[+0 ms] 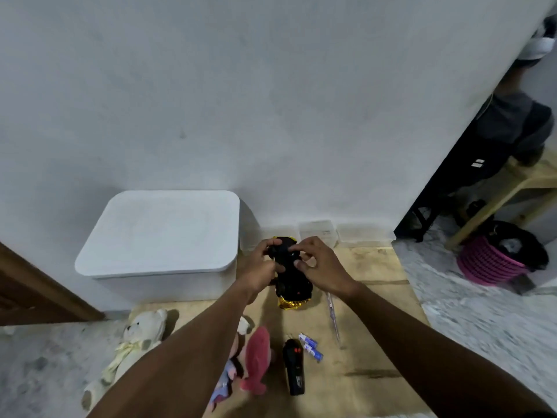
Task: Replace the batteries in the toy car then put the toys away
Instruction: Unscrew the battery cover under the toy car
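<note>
I hold the toy car (pixel 291 282) upside down above the brown mat, its black underside facing me and its gold body showing at both ends. My left hand (pixel 260 268) grips its left side. My right hand (pixel 319 267) rests on the underside, fingertips pinching near the middle. Two blue-and-white batteries (pixel 311 346) lie on the mat nearer me, beside a black remote control (pixel 294 368). A slim screwdriver (pixel 333 319) lies to the right of the car.
A white lidded storage bin (pixel 159 236) stands against the wall at left. A cream teddy bear (pixel 135 342), a pink plush (pixel 256 360) and a doll (pixel 226 384) lie on the floor. Clear small boxes (pixel 319 232) sit by the wall. A pink basket (pixel 488 263) is at right.
</note>
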Demonstrator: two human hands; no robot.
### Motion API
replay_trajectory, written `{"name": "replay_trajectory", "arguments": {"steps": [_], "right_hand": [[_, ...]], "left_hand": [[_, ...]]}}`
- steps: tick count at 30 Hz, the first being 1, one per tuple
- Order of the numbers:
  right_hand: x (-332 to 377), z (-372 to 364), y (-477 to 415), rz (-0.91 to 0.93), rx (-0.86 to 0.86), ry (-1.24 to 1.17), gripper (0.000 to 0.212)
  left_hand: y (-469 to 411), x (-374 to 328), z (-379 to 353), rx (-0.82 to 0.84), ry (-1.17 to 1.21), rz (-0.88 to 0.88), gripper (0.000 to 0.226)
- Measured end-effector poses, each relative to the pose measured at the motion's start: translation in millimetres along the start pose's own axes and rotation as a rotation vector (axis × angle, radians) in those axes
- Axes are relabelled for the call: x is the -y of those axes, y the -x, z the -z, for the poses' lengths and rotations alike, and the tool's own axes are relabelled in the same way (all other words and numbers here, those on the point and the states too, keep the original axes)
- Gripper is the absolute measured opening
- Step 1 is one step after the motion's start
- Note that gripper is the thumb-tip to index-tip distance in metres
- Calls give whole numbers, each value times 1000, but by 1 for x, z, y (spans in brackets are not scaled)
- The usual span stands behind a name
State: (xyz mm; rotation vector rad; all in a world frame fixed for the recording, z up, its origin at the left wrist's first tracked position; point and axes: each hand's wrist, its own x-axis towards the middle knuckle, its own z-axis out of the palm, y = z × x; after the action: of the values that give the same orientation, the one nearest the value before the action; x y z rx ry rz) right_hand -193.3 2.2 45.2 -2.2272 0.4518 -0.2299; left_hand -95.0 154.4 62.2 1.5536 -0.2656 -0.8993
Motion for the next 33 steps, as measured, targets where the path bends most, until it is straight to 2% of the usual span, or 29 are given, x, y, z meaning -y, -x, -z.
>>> {"name": "replay_trajectory", "arguments": {"steps": [3, 8, 12, 17, 24, 33], "right_hand": [[4, 0, -2, -7, 30, 41, 33], [10, -3, -5, -5, 29, 146, 37], [16, 0, -7, -1, 35, 202, 32], [24, 3, -8, 23, -7, 188, 20], [24, 9, -10, 3, -24, -19, 11], [29, 5, -19, -19, 20, 18, 5]], "left_hand": [[-1, -5, 2, -4, 48, 10, 49], [-3, -7, 4, 2, 56, 3, 52], [-3, -6, 5, 1, 50, -3, 55], [-5, -5, 5, 24, 58, -19, 56], [-8, -6, 0, 63, 4, -50, 60], [-10, -8, 1, 56, -18, -69, 64]]}}
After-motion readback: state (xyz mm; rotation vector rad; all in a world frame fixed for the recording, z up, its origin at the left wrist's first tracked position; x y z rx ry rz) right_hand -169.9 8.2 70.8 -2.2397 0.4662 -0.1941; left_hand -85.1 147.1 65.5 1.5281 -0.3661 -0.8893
